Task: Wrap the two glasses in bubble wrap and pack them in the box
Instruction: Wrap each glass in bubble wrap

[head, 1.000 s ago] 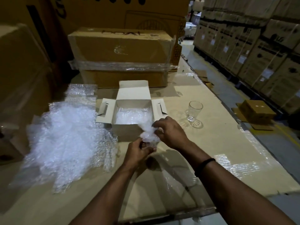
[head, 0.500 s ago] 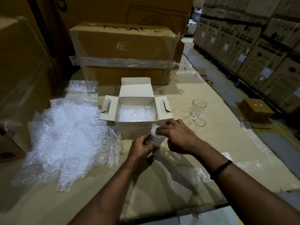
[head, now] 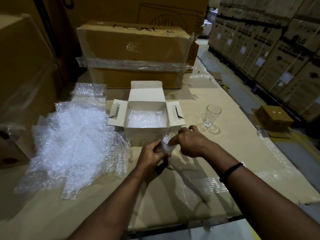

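From the head view, the left hand (head: 152, 155) grips a glass (head: 167, 144) around its side, just above the desk (head: 225, 153), while the right hand (head: 189, 142) sits at the rim with a finger pressing a wad of bubble wrap (head: 165, 141) down inside; that hand is not closed on anything, its other fingers spread loose. The step in hand appears to be stuffing the glass before its outer wrap. To do it well, the left hand should hold firm low on the wall so the pushing finger does not tip the glass, and the padding should fill the hollow without forcing the rim. Just beyond both hands stands the open white box (head: 147, 134), its flaps spread and a layer of wrap on its floor. To the right of the right hand, well apart, the second glass (head: 211, 115) stands bare and upright. Left of the left hand lies a big heap of bubble wrap sheets (head: 72, 144), near enough for the outer layer.
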A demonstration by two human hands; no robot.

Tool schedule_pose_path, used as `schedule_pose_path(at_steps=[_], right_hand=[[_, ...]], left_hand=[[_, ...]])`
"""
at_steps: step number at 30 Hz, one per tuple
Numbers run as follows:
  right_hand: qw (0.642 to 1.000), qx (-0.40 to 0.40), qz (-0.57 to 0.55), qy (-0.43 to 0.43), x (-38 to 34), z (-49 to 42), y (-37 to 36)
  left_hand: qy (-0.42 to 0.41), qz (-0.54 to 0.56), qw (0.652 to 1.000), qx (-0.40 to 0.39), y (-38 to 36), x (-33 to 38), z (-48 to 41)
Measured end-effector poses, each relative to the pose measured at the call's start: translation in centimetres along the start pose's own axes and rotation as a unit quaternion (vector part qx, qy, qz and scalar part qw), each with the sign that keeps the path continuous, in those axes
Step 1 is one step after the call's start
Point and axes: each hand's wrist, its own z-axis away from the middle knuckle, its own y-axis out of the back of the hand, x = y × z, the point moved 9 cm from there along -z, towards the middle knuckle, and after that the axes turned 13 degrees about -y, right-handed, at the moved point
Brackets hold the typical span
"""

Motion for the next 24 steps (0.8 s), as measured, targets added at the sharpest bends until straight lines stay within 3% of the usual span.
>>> schedule_pose_path(at_steps=[4, 7, 11, 13, 15, 17, 18, 19, 22, 24], right_hand=[[1.000, -0.025, -0.008, 0.004, -0.9, -0.8, -0.3], [0.991, 0.035, -0.130, 0.013, -0.5, -0.5, -0.3], [0.966, 0.123, -0.225, 0.019, 0.7, 0.1, -0.8], [0.956, 0.162, -0.243, 0.019, 1.2, 0.3, -0.8], [0.946, 0.197, -0.257, 0.012, 1.5, 0.3, -0.8], [0.938, 0.224, -0.266, -0.001, 1.6, 0.2, -0.6], [0.934, 0.237, -0.269, -0.003, 1.5, 0.2, -0.5], [0.929, 0.247, -0.275, -0.006, 1.3, 0.2, -0.5], [0.921, 0.264, -0.285, -0.019, 1.1, 0.3, -0.5], [0.928, 0.261, -0.266, -0.026, 0.9, 0.3, -0.6]], left_hand=[[-0.011, -0.032, 0.999, 0.003, 0.1, -0.1, 0.1], [-0.001, -0.019, 1.000, 0.015, 0.2, -0.1, 0.3], [-0.056, -0.176, 0.983, -0.007, 1.2, 0.4, 1.0], [-0.096, -0.217, 0.971, 0.029, 2.4, 1.6, 2.5], [-0.211, -0.340, 0.909, 0.113, 4.4, 5.0, 4.8], [-0.294, -0.499, 0.792, 0.195, 5.9, 8.2, 7.1], [-0.266, -0.560, 0.752, 0.225, 7.1, 8.6, 7.3], [-0.200, -0.601, 0.738, 0.233, 8.5, 8.4, 7.0], [0.034, -0.663, 0.732, 0.151, 12.2, 5.5, 6.0], [0.044, -0.692, 0.711, 0.116, 13.2, 4.7, 5.7]])
